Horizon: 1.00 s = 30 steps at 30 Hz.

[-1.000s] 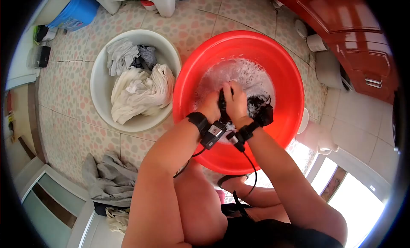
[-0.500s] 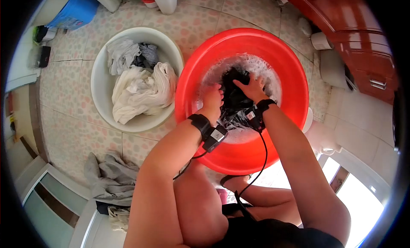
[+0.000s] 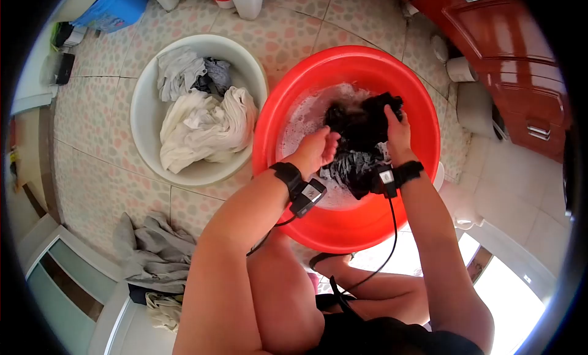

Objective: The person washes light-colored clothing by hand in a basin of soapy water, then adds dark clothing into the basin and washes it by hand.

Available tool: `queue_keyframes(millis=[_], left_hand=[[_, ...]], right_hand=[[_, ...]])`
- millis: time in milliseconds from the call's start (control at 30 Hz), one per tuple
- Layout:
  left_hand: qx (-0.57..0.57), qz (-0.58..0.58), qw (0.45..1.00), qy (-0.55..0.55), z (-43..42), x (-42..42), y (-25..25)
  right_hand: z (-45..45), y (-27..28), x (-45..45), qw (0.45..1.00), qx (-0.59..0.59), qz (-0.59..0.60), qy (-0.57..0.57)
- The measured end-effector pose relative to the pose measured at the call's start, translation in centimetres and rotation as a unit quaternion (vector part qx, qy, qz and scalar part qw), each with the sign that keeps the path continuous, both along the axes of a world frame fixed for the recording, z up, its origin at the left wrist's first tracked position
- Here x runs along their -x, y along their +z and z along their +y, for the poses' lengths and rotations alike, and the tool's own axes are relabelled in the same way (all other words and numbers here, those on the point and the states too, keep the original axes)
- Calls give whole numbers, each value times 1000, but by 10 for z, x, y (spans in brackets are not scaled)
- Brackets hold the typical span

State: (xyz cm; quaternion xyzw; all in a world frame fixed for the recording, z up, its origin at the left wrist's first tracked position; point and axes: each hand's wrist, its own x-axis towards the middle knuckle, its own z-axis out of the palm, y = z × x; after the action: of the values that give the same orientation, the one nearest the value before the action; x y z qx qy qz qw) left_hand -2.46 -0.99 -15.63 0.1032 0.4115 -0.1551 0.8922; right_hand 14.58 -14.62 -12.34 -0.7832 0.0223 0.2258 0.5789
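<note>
A wet black garment [image 3: 358, 131] is bunched up in the soapy water of a large red basin [image 3: 419, 190]. At the cloth's right side my right hand [image 3: 398, 133] grips it, thumb on top, lifting that part above the suds. My left hand [image 3: 318, 148] is closed at the left edge of the same cloth, its fingers curled against the fabric. Some folds near my wrists carry white foam. Each wrist wears a black strap with a small cabled box.
Left of the red basin stands a white basin [image 3: 139, 125] holding cream cloth [image 3: 205, 131] and grey cloth [image 3: 179, 73]. Grey clothes [image 3: 156, 251] lie in a heap at lower left. A white stool [image 3: 248, 5] and a blue bucket [image 3: 113, 11] stand at the back; a red cabinet [image 3: 502, 49] is at right.
My right hand has moved right and taken up the black garment's right side, pulling it out of the suds. My left hand has shifted slightly right and down.
</note>
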Motion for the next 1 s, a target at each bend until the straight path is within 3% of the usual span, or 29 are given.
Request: queue_keyframes(millis=[33,67,100,133,167,200,233,300,433,567,667,700,733,767,833,867,900,967,1000], left_hand=[[2,-3,1000,1,-3,-3,7],[25,-19,997,-71,-7,-4,15],[47,-35,988,-141,-10,-5,20],[56,-78,978,-185,-14,-5,18],[56,-82,978,-184,-16,-5,24],[77,-114,972,-191,-17,-6,34],[97,-146,964,-198,-18,-7,40],[131,-191,957,-176,-21,-11,40],[219,-259,939,-59,-21,-32,69],[101,-297,945,93,-17,-80,70],[9,-299,951,81,0,-84,115],[-226,-355,907,0,4,-84,126],[-445,-388,803,-81,7,-85,137],[-543,-408,727,-100,7,-84,148],[-680,-399,604,-111,5,-77,171],[-752,-368,490,-242,10,-73,185],[-750,-372,488,-245,13,-70,182],[-789,-452,404,-104,18,-69,172],[-792,-429,396,-179,20,-65,163]], right_hand=[[9,34,10,988,-109,90,-61],[17,63,20,971,-184,125,-92],[13,87,27,971,-182,121,-92],[8,107,36,993,-5,-107,47],[4,117,41,912,174,-324,181],[-3,119,35,973,36,-196,113],[10,140,39,992,-103,-59,40],[19,193,58,916,-370,154,-37],[8,222,75,907,-380,161,-84],[-13,203,84,903,-379,161,-125],[-33,173,88,906,-353,186,-144],[-40,160,88,908,-338,202,-139],[-44,150,90,908,-327,221,-142],[-47,140,93,907,-314,241,-146],[-57,120,94,895,-295,282,-182],[-60,113,96,871,-314,329,-188],[-62,108,99,844,-333,374,-194],[-60,101,105,829,-350,387,-202],[-61,95,109,814,-345,425,-194]])
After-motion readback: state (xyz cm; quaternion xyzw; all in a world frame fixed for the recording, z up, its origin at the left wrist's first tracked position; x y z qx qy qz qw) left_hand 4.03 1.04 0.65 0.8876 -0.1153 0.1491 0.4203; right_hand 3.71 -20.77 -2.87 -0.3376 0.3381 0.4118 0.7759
